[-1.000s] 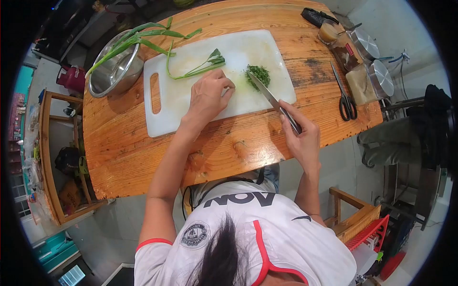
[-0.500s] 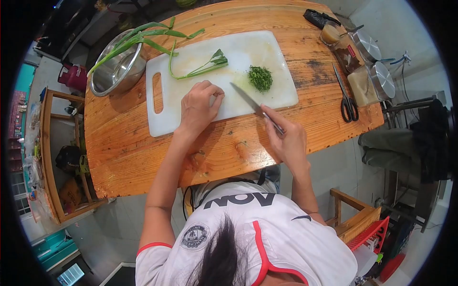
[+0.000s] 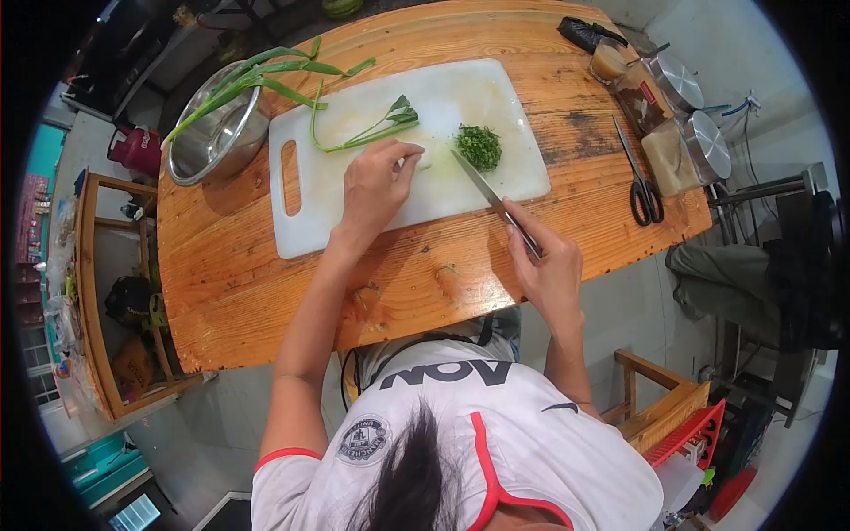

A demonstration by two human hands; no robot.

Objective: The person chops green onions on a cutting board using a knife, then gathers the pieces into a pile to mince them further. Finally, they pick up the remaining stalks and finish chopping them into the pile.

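Observation:
A white cutting board (image 3: 305,212) lies on the wooden table. My left hand (image 3: 376,184) is over its front middle, thumb and fingertips pinched together; a small pale green bit shows by the fingertips, too small to make out. My right hand (image 3: 544,261) grips a knife (image 3: 482,188) by its handle at the board's front edge, the blade pointing up and left toward a heap of finely chopped greens (image 3: 478,148). Behind my left hand lie green stems with a few leaves (image 3: 376,131).
A steel bowl (image 3: 212,146) with long spring onions (image 3: 266,73) across its rim stands at the left. At the right are black scissors (image 3: 645,196), containers (image 3: 670,159) with metal lids, a glass (image 3: 608,64) and a black bag (image 3: 584,34).
My left hand has moved slightly right and up the board. My right hand has shifted right and down, and the knife has drawn nearer the chopped greens.

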